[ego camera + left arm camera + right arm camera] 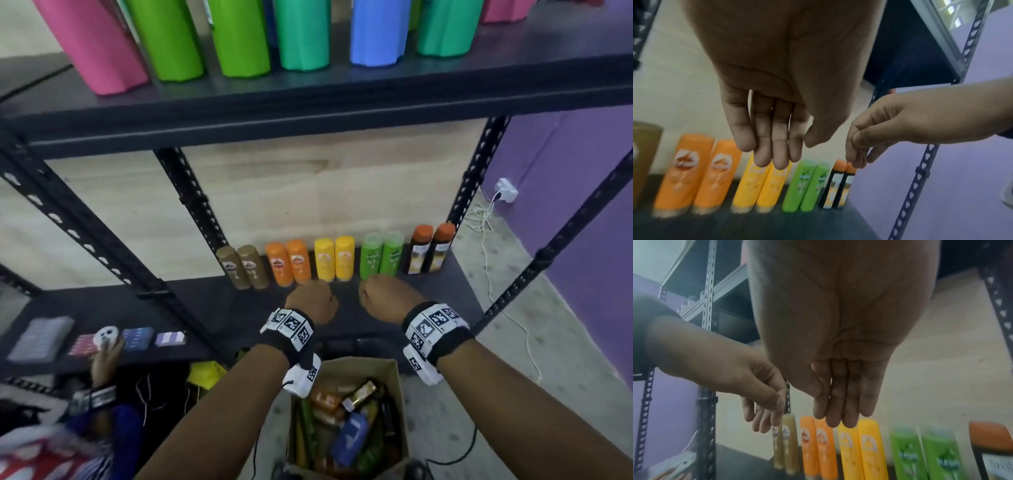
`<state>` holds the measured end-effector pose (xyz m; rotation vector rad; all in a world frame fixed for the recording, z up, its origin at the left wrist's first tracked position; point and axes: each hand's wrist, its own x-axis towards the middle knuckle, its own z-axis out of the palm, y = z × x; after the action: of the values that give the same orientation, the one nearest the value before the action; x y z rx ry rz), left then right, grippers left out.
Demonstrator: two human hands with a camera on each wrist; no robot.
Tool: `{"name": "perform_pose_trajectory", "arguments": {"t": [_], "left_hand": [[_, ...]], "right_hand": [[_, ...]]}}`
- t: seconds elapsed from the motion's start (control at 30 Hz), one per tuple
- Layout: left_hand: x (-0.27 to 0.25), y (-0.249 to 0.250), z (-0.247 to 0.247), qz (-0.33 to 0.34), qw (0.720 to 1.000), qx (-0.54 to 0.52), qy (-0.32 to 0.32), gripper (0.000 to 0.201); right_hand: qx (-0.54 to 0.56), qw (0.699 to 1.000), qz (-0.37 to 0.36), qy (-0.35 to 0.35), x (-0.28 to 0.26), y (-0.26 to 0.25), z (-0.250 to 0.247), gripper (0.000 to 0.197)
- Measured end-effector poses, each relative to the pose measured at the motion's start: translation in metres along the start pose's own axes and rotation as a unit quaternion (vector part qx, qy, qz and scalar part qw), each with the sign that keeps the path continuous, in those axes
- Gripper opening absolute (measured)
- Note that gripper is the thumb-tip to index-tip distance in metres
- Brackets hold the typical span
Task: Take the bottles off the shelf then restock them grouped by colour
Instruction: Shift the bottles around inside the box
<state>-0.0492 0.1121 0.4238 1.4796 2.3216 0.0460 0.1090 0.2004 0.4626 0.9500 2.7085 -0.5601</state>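
Both hands empty: left hand (311, 301) and right hand (385, 297) fingers (764, 146) released. Bottles (324, 260) paired by colour; lift each upright, one pair at once

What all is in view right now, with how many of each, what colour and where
brown bottles: 2, tan-brown, left end of the shelf row
orange bottles: 2, orange, next along the row
yellow bottles: 2, yellow, middle of the row
green bottles: 2, green, right of the yellow pair
black bottles: 2, black with orange caps, right end of the row
shelf: 1, black, under the row
tall bottles: at least 6, pink, green and blue, on the upper shelf
box: 1, cardboard, on the floor below, holding mixed bottles
small packs: several, grey, red, blue and purple, on the shelf's left part
another person's hand: 1, at the packs
left hand: empty, fingers straight, before the yellow pair
right hand: empty, before the green pair
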Motion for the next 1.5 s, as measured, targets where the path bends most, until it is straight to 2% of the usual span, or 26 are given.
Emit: {"name": "perform_pose_trajectory", "arguments": {"t": [0.23,0.47,0.6,0.73,0.9,1.07,1.17,1.27,1.37,1.5], "left_hand": [[-0.022,-0.04,0.089,-0.074,0.991,-0.002,-0.116,0.033],[-0.057,-0.064,0.157,-0.113,0.976,-0.035,-0.181,0.038],[-0.067,-0.073,0.183,-0.138,0.968,-0.055,-0.201,0.032],[-0.077,-0.078,0.207,-0.16,0.957,-0.061,-0.235,0.042],[-0.084,-0.081,0.237,-0.191,0.941,-0.099,-0.262,0.033],[-0.069,-0.08,0.276,-0.184,0.937,-0.077,-0.285,0.046],[-0.047,-0.087,0.306,-0.175,0.939,-0.074,-0.286,0.052],[-0.024,-0.095,0.347,-0.157,0.939,-0.079,-0.295,0.047],[-0.005,-0.104,0.395,-0.124,0.944,-0.063,-0.3,0.042],[0.015,-0.119,0.466,-0.111,0.94,-0.075,-0.313,0.041]], "right_hand": [[0.039,0.993,0.02,-0.109,-0.002,-0.012,0.088,0.024],[0.05,0.974,0.048,-0.214,-0.019,-0.006,0.169,0.025],[0.082,0.964,0.058,-0.248,-0.018,0.004,0.206,0.023],[0.112,0.955,0.071,-0.266,-0.019,0.013,0.237,0.026],[0.122,0.946,0.095,-0.286,-0.015,0.025,0.277,0.044],[0.168,0.931,0.11,-0.305,-0.007,0.04,0.311,0.044],[0.195,0.922,0.144,-0.302,0.005,0.055,0.34,0.047],[0.188,0.913,0.186,-0.311,0.023,0.071,0.378,0.045],[0.175,0.908,0.206,-0.319,0.044,0.084,0.42,0.032],[0.157,0.901,0.232,-0.331,0.067,0.095,0.482,0.034]]}}
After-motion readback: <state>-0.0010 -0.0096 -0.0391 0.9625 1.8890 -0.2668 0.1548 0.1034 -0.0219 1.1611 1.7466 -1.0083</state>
